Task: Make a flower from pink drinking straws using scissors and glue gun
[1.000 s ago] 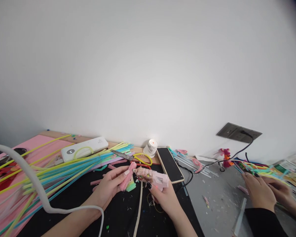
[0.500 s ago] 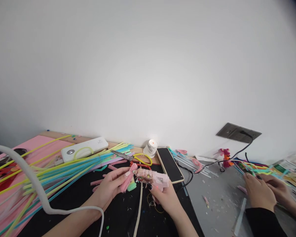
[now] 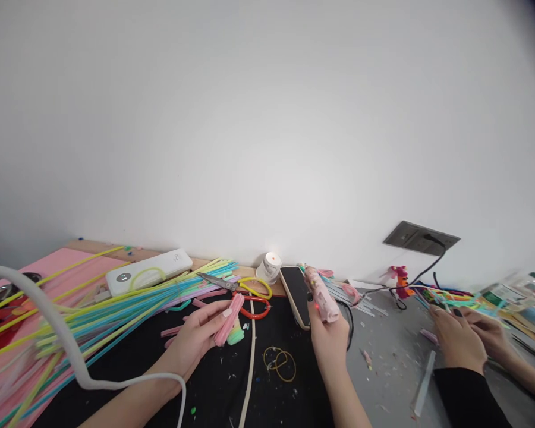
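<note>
My left hand (image 3: 200,333) is closed on a bundle of short pink pipe cleaners (image 3: 229,320), pressed together at a slant. Just behind the bundle shows a pale green and yellow fuzzy piece (image 3: 236,334); I cannot tell whether it is joined to it. In my right hand (image 3: 332,345) is a small pale pink glue gun (image 3: 323,297) with a red light, its crusted front end tipped up towards the wall. Between my hands, scissors (image 3: 255,288) with yellow and red handles lie behind the bundle, and thin rubber bands (image 3: 280,364) rest on the black mat (image 3: 267,398).
A lit candle (image 3: 270,268) stands by the wall near a phone (image 3: 295,294). Left lie a white power bank (image 3: 149,272) and many coloured pipe cleaners (image 3: 138,315). A white cable (image 3: 71,339) crosses in front. Another person's hands (image 3: 461,342) work at right, beside a translucent stick (image 3: 424,383).
My right hand has carried the glue gun right, away from the pink bundle, and turned its front end up towards the wall. My left hand keeps its hold, nearly still.
</note>
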The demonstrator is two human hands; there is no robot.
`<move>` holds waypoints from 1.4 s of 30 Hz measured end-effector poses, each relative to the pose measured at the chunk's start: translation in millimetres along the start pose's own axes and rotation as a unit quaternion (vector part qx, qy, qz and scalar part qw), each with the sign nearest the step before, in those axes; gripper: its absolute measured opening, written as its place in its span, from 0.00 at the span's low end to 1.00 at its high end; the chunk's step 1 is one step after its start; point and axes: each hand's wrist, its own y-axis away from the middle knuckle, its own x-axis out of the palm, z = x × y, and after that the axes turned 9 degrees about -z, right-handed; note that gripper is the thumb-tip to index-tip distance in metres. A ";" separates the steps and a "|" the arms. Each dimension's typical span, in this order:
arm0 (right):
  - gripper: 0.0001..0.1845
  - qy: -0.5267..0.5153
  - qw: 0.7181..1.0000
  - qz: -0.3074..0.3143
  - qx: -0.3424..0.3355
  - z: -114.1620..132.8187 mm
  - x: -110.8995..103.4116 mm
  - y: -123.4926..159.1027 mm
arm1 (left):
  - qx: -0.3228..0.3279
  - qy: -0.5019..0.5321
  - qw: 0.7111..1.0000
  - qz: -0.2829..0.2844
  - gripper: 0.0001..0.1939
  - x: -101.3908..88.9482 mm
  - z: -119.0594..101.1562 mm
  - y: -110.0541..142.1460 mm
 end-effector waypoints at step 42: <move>0.26 0.401 0.904 0.102 0.111 -61.6 -45.3 -50.4 | 0.005 -0.020 1.000 -0.015 0.29 -2.5 4.5 -3.3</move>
